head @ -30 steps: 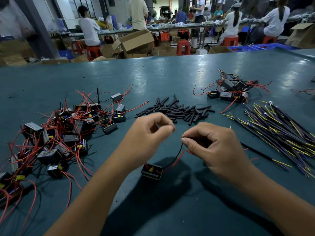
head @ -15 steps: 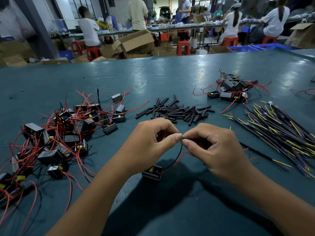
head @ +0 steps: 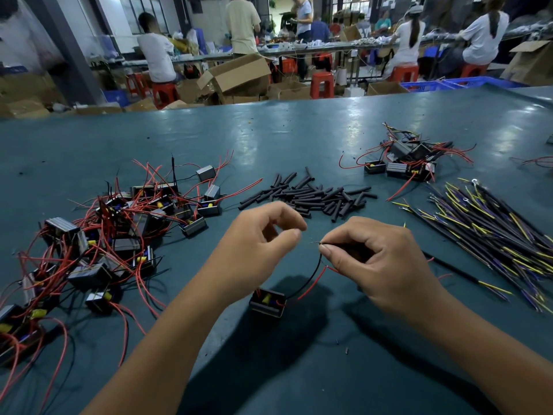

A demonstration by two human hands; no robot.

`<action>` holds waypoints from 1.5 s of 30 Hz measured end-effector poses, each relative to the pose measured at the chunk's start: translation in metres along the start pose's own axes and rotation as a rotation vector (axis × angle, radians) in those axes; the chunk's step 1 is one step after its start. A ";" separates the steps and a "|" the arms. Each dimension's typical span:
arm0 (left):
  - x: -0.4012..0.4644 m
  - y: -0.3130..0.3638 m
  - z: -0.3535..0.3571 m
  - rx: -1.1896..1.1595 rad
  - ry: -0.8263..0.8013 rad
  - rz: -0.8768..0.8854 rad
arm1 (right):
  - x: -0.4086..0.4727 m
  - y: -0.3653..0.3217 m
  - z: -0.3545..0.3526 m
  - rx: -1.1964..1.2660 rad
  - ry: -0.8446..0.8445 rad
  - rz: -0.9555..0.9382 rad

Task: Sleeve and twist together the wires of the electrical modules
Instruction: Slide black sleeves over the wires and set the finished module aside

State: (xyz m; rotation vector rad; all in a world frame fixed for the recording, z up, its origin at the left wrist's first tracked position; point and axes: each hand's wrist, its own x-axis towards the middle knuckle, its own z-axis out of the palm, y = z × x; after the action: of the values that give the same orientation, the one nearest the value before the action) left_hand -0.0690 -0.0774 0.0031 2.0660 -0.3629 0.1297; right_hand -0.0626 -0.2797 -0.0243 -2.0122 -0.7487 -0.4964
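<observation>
A small black electrical module [head: 267, 302] with a yellow part inside lies on the teal table [head: 299, 136] between my hands. A black wire [head: 308, 278] and a red wire [head: 313, 282] rise from it to my right hand [head: 377, 265]. That hand pinches the black wire just behind its bare strands between thumb and forefinger. My left hand [head: 260, 238] hovers a short way left of the wire tip, fingers loosely curled, thumb and forefinger apart, holding nothing. A dark sleeved cable [head: 454, 269] with yellow ends runs out from under my right hand.
A tangle of modules with red wires [head: 119, 229] covers the left. A heap of short black sleeve tubes [head: 314, 196] lies beyond my hands. A smaller module pile [head: 407, 163] is at the back right, and a bundle of black, yellow and purple wires [head: 493, 229] at the right.
Half a second ago my left thumb and forefinger met my right hand at the wire tip. They have now let go and drawn back left. The right hand keeps its pinch.
</observation>
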 end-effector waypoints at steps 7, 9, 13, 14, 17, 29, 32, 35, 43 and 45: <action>0.002 -0.008 -0.005 0.303 -0.013 0.429 | 0.000 -0.001 0.000 0.015 -0.009 0.008; 0.004 -0.010 -0.004 0.329 0.023 0.461 | 0.000 -0.001 0.001 0.008 -0.014 0.006; 0.003 -0.011 0.000 0.192 -0.019 0.316 | 0.000 -0.002 0.003 0.004 -0.003 -0.007; 0.003 -0.011 0.001 0.056 -0.051 0.185 | 0.000 -0.002 0.003 0.006 -0.002 -0.011; 0.002 -0.009 0.004 -0.378 -0.180 -0.251 | -0.001 -0.002 0.004 -0.003 -0.027 -0.027; 0.003 -0.010 -0.011 0.291 -0.036 0.427 | -0.001 0.003 0.003 0.070 -0.007 0.060; 0.003 -0.011 -0.009 0.368 -0.013 0.458 | -0.001 0.003 0.002 0.084 -0.016 0.062; 0.003 -0.011 -0.008 0.403 0.016 0.498 | -0.002 0.002 0.002 0.084 -0.018 0.060; 0.004 -0.010 -0.006 0.508 0.091 0.555 | -0.002 0.001 0.004 0.091 -0.013 0.067; 0.005 -0.011 -0.006 0.540 0.101 0.583 | -0.001 0.001 0.004 0.090 -0.014 0.067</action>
State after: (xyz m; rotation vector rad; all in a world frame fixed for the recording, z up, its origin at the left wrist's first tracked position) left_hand -0.0607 -0.0686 -0.0017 2.4015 -0.9424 0.7494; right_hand -0.0627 -0.2773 -0.0279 -1.9517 -0.6977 -0.4035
